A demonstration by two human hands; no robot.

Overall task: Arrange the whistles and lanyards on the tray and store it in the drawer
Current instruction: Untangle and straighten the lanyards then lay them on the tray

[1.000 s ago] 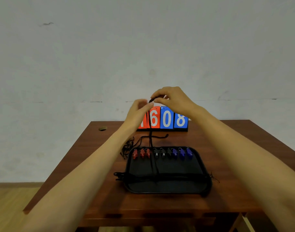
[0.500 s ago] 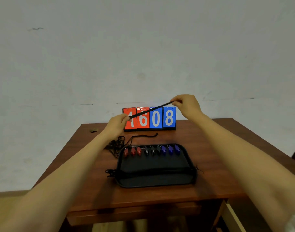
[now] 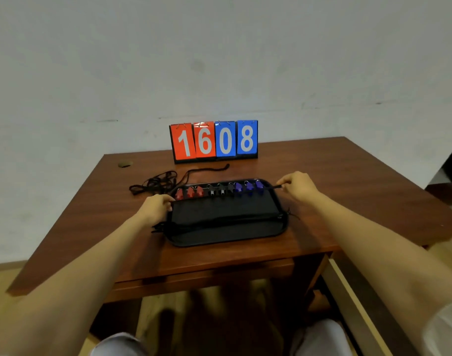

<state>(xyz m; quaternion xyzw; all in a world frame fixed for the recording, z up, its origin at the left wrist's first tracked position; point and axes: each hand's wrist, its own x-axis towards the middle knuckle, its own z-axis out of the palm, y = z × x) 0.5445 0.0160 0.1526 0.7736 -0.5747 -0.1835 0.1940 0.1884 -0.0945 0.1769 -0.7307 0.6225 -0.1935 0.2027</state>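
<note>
A black tray (image 3: 227, 236) lies on the wooden table (image 3: 335, 181). Along its far edge stand three red whistles (image 3: 190, 192), three black whistles (image 3: 219, 190) and three blue whistles (image 3: 249, 186). My left hand (image 3: 157, 205) and my right hand (image 3: 298, 185) each pinch one end of a black lanyard (image 3: 275, 186), stretched low across the tray just in front of the whistles. It barely shows against the black tray. Other lanyards (image 3: 219, 223) lie straight across the tray's middle, their ends bunched at its left edge.
A tangle of loose black lanyards (image 3: 155, 182) lies on the table behind the tray's left corner. A flip scoreboard (image 3: 214, 141) reading 1608 stands at the back by the wall. An open drawer (image 3: 353, 291) juts out at the lower right.
Both hands have come down from in front of the scoreboard to the tray and moved apart, bringing the stretched lanyard low over the tray. The camera view has tilted downward.
</note>
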